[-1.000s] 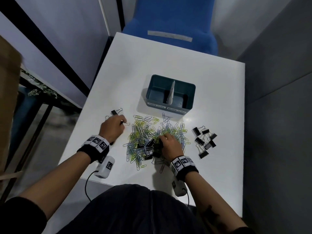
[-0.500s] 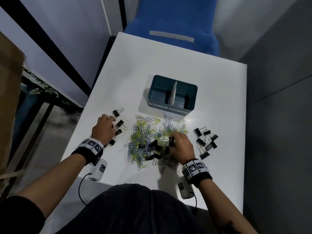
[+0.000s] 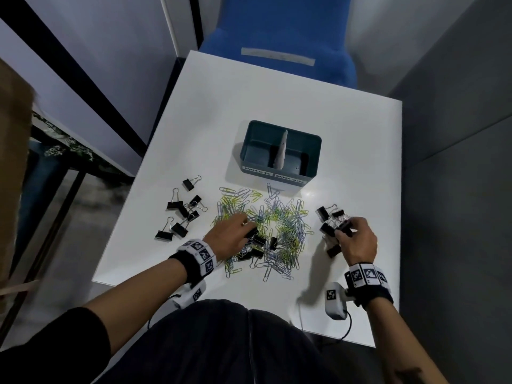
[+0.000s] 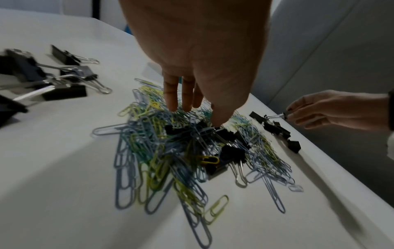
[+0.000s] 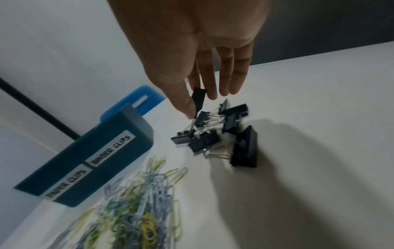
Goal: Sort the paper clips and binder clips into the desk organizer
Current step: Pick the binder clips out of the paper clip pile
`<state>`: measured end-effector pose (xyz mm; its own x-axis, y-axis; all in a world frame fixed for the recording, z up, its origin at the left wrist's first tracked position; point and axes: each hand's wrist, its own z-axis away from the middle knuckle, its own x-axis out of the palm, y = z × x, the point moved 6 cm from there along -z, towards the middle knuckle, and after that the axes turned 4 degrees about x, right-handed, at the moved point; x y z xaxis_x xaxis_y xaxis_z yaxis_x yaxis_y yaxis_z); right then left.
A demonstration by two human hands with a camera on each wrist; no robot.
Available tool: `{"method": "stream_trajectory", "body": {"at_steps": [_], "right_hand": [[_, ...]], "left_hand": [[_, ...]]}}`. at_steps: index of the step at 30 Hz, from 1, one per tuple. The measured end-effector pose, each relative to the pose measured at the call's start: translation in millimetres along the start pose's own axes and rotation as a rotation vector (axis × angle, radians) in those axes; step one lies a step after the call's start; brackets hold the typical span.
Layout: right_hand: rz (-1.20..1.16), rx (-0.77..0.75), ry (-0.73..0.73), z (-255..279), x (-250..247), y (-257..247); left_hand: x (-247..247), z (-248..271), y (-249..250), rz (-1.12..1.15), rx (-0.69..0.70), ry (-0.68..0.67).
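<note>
On the white table (image 3: 277,101) a teal desk organizer (image 3: 313,151) stands beyond a loose heap of blue, yellow and green paper clips (image 3: 288,225). A pale divider (image 3: 280,153) splits the organizer into 2 compartments; labels on the near wall read PAPER CLIPS on the left and BINDER CLIPS on the right. Both compartments look bare as far as the head view shows.

The left hand (image 3: 227,236) reaches down into the near-left part of the heap. In the left wrist view its fingers (image 4: 170,94) hang straight over the paper clips while the thumb tip touches a black binder clip (image 4: 221,133) buried in the tangle; nothing is plainly pinched. Several more black binder clips lie mixed among the paper clips there.

The right hand (image 3: 357,242) is over the right group of binder clips (image 3: 328,217), just right of the heap. Seen from the right wrist, its thumb and forefinger pinch a black binder clip (image 5: 199,99), which hangs just above the pile (image 5: 226,131); the other fingers are extended.

A left group of 7 or so binder clips (image 3: 180,212) lies apart from the heap near the table's left edge. A blue chair (image 3: 277,31) stands at the far end of the table.
</note>
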<state>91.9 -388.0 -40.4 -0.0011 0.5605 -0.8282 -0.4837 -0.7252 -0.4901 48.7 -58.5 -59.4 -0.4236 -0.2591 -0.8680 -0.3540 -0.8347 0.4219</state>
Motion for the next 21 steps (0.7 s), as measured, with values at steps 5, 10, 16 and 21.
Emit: {"method": "stream_trajectory", "body": {"at_steps": [5,10,16,21], "right_hand": [[0.120,0.087,-0.024,-6,9,22],[0.166,-0.224,0.007,31,29,-23],[0.340,-0.785,-0.299,94,98,-86],[0.447,-0.733,-0.324,96,117,-88]], "left_hand": [[15,-11,10,-0.084,0.015,-0.064],[17,-17,14,-0.091,0.006,-0.073],[16,-23,17,-0.005,-0.023,-0.036],[8,-25,3,0.187,-0.137,0.048]]}}
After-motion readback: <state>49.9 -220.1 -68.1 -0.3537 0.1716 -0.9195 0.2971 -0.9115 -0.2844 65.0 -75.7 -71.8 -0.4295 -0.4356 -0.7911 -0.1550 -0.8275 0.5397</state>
